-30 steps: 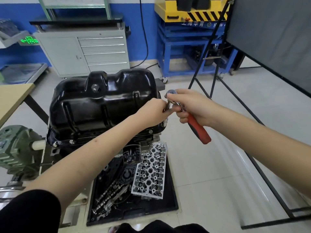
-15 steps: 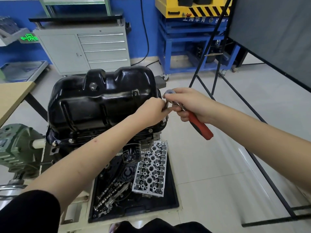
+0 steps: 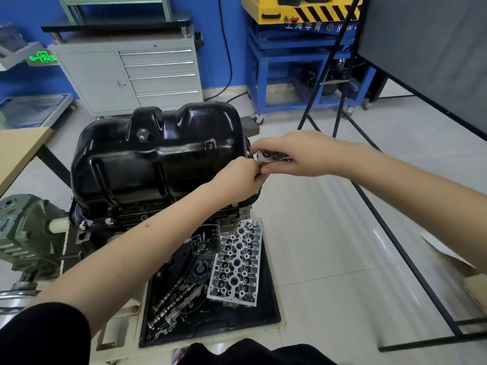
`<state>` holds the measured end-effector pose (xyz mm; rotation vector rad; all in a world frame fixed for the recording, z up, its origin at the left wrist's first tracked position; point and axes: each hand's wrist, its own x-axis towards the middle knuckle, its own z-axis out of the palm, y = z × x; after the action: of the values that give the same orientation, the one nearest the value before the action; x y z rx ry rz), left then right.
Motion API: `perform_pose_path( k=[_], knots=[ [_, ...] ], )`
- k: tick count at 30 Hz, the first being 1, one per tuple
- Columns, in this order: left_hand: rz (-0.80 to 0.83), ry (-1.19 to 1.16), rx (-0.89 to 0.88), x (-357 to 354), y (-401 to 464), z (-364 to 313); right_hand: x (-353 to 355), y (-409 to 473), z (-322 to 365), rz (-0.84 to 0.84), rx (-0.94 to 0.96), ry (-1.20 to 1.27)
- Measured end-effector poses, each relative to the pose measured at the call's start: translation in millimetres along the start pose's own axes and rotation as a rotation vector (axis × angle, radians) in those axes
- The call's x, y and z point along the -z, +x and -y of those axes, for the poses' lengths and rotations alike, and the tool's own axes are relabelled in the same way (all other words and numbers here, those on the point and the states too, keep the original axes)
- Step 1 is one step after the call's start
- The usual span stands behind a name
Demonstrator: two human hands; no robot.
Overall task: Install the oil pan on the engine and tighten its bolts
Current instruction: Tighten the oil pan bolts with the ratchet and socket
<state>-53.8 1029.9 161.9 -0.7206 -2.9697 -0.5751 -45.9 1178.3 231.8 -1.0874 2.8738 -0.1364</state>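
— Since the head view is all we have, how far along is the job?

— I judge it well in hand. The oil pan already sits on the engine, and bolts show along its near flange. Tightening is what remains, here at the right-hand edge; how many bolts are snug I cannot tell.

— And the hands?

— The right hand is curled round the ratchet, whose silver head shows between its fingers at the pan's rim. The left hand pinches at something just under that head, touching the right hand; whether it is a socket or a bolt is hidden.

— What differs from a second ago?

— The red handle stuck out below the right hand then; now the hand covers it and lies flatter. Both hands stay at the same corner. The tray with the cylinder head is unmoved.
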Motion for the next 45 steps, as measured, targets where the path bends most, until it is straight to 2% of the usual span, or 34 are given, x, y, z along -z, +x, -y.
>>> perform_pose_path(
  k=[2, 4, 8, 10, 12, 15, 17, 19, 21, 22, 24, 26, 28, 29, 31, 32, 34, 37, 41, 45],
  knots=[
    [0.008, 0.027, -0.013, -1, 0, 1, 10, 4, -4, 0.078, 0.102, -0.098],
    [0.013, 0.03, -0.001, -1, 2, 4, 14, 8, -5, 0.081, 0.146, -0.1],
    [0.023, 0.033, 0.015, 0, 2, 8, 1, 7, 0, -0.03, 0.078, -0.046],
    [0.017, 0.023, 0.002, 0, 1, 5, -4, 3, 1, -0.068, 0.021, 0.07],
    [0.02, 0.006, -0.007, 0, 1, 3, -7, -1, 4, -0.028, -0.097, 0.404],
    [0.036, -0.04, 0.023, 1, 3, 0, -16, -7, 18, 0.019, -0.34, 1.225],
    [0.065, -0.085, 0.049, 1, 5, -1, -28, -4, 33, -0.121, -0.434, 1.586],
    [0.105, -0.106, 0.042, 4, 0, -1, -38, 5, 51, -0.34, -0.52, 1.841],
    [0.137, -0.253, 0.041, 10, -9, -3, -44, 15, 68, -0.535, -0.593, 1.995],
    [0.115, -0.317, 0.045, 12, -13, -3, -45, 19, 73, -0.58, -0.611, 2.01],
    [0.13, -0.328, 0.086, 14, -16, -3, -44, 21, 73, -0.511, -0.587, 1.939],
    [0.138, -0.205, 0.084, 11, -12, -1, -35, 13, 57, -0.265, -0.499, 1.661],
    [0.096, -0.086, 0.05, 6, -6, -1, -16, 1, 35, -0.023, -0.351, 1.03],
    [0.084, -0.055, 0.028, 3, -4, -1, -6, -2, 25, 0.033, -0.254, 0.67],
    [0.076, -0.001, 0.017, 3, -2, -1, 10, -2, 10, 0.072, -0.109, 0.159],
    [0.068, 0.021, 0.017, 4, -1, -1, 16, -1, 6, 0.062, -0.087, 0.038],
    [0.061, 0.025, 0.023, 5, 1, 2, 18, -3, 2, 0.028, -0.083, -0.003],
    [0.061, 0.004, 0.01, 4, -1, 3, 5, -11, 8, 0.018, -0.174, 0.326],
    [0.049, 0.001, 0.02, 0, -1, 1, -8, -19, 23, -0.113, -0.361, 0.746],
    [0.084, -0.022, 0.058, 3, -1, 1, -27, -19, 54, -0.274, -0.567, 1.647]
  ],
)
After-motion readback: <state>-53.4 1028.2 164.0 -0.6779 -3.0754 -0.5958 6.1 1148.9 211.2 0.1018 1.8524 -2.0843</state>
